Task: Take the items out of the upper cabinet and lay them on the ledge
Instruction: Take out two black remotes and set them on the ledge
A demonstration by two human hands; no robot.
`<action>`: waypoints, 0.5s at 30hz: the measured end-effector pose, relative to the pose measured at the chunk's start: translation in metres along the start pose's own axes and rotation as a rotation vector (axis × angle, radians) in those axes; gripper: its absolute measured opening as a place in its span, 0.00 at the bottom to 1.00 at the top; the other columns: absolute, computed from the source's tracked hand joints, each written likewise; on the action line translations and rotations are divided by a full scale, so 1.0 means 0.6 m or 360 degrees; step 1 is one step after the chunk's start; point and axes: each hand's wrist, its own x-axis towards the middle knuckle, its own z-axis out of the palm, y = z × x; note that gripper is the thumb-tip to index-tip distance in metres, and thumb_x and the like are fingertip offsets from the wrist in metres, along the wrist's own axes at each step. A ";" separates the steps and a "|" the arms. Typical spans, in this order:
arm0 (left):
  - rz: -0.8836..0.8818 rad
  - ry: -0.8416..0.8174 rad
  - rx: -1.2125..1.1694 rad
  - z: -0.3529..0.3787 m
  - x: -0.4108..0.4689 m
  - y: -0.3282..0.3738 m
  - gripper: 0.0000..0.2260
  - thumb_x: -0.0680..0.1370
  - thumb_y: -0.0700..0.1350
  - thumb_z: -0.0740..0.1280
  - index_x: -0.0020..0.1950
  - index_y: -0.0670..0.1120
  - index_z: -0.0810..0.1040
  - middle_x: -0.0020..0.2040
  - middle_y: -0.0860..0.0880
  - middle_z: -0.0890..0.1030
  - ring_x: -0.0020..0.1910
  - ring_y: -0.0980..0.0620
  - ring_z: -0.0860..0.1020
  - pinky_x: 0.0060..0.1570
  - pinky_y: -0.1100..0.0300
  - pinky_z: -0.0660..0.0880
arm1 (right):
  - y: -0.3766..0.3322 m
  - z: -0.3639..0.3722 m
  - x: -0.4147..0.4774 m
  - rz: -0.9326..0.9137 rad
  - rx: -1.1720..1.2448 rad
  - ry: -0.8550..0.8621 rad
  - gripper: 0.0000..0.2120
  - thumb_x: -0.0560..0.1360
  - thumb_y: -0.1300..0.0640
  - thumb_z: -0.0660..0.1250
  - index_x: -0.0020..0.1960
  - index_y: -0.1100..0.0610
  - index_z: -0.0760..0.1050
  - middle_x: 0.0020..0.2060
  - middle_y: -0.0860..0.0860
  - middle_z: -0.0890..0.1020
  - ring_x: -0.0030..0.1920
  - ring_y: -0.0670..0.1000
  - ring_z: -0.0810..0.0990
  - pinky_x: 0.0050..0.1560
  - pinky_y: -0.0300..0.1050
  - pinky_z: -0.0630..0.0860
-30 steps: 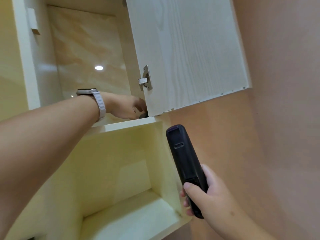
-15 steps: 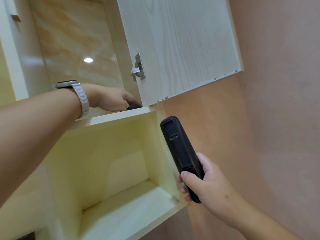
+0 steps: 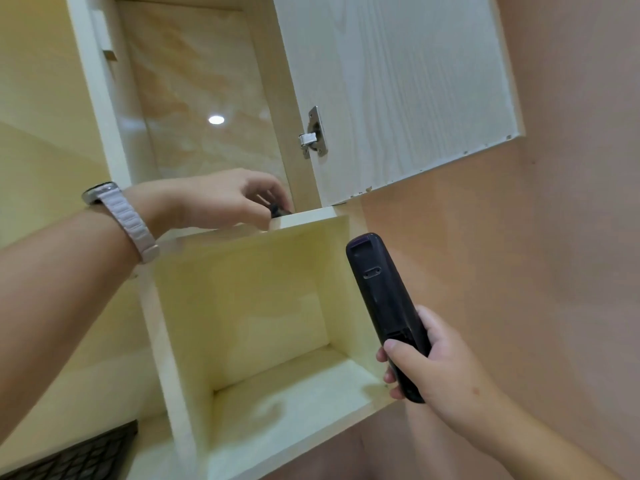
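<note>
The upper cabinet [image 3: 194, 98] stands open, its white door [image 3: 398, 81] swung to the right. My left hand [image 3: 221, 199], with a watch on the wrist, reaches onto the cabinet floor and its fingers close around a small dark object [image 3: 277, 211] at the front edge; most of that object is hidden. My right hand [image 3: 440, 368] holds a black remote control [image 3: 384, 306] upright in front of the open cubby [image 3: 273, 306] below the cabinet.
A pale yellow shelf floor [image 3: 294, 403] forms the bottom of the cubby. A dark keyboard-like object [image 3: 79, 455] lies at the lower left. A pink wall [image 3: 554, 254] fills the right side. A metal hinge [image 3: 313, 133] sits on the door's inner edge.
My left hand has drawn back toward the cabinet's front edge with the small dark object between its fingers. The right hand with the remote has stayed about where it was.
</note>
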 end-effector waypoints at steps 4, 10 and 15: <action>-0.0031 0.0449 0.0520 0.023 -0.014 0.000 0.13 0.71 0.54 0.74 0.42 0.49 0.73 0.43 0.49 0.80 0.42 0.47 0.77 0.42 0.51 0.74 | 0.001 0.017 -0.008 0.0038 0.0018 -0.0027 0.12 0.75 0.63 0.64 0.44 0.45 0.76 0.41 0.57 0.81 0.35 0.50 0.80 0.38 0.48 0.82; -0.0024 0.0642 0.0630 0.020 -0.059 -0.001 0.08 0.72 0.48 0.74 0.47 0.50 0.76 0.44 0.52 0.78 0.43 0.50 0.77 0.41 0.57 0.71 | -0.002 0.036 -0.021 0.0036 0.0125 -0.0144 0.10 0.73 0.60 0.66 0.42 0.44 0.76 0.40 0.58 0.81 0.34 0.50 0.80 0.37 0.47 0.80; -0.0139 0.0524 0.1029 -0.004 -0.117 -0.020 0.04 0.75 0.41 0.68 0.48 0.45 0.81 0.44 0.49 0.78 0.46 0.42 0.77 0.44 0.53 0.72 | -0.001 0.042 -0.035 0.0045 0.0269 -0.0171 0.07 0.66 0.56 0.65 0.43 0.48 0.76 0.39 0.59 0.81 0.34 0.51 0.79 0.35 0.48 0.78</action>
